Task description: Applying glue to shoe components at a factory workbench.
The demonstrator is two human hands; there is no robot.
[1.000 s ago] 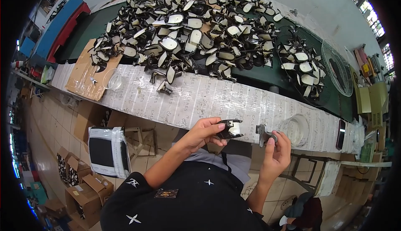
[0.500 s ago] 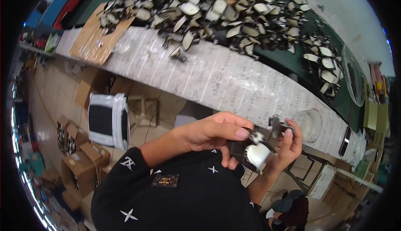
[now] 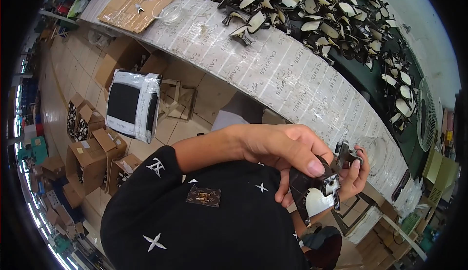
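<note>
My left hand [image 3: 287, 150] is closed, pinching a dark brown piece [image 3: 302, 189] that looks like a shoe upper, with the thumb on top. A white lining patch [image 3: 319, 202] shows on the piece, and a white-and-black tab [image 3: 331, 184] stands at its upper end. Just to the right, my right hand [image 3: 358, 175] is closed on a small grey metal tool [image 3: 347, 154]. What kind of tool it is I cannot make out. The dark piece hides part of the right hand's palm and wrist.
Many similar black-and-cream pieces [image 3: 336, 11] are heaped along the far side of the plastic-covered table [image 3: 234, 60]. Cardboard [image 3: 129, 9] and a clear round dish [image 3: 169, 9] lie far left; a clear bowl [image 3: 375, 153] stands at right. A wrapped stool [image 3: 132, 105] and boxes [image 3: 90, 162] are left.
Both hands have shifted right in the view. The dark piece is turned, so its tab now faces the right hand's side. The table and heap sit higher and farther right in the picture.
</note>
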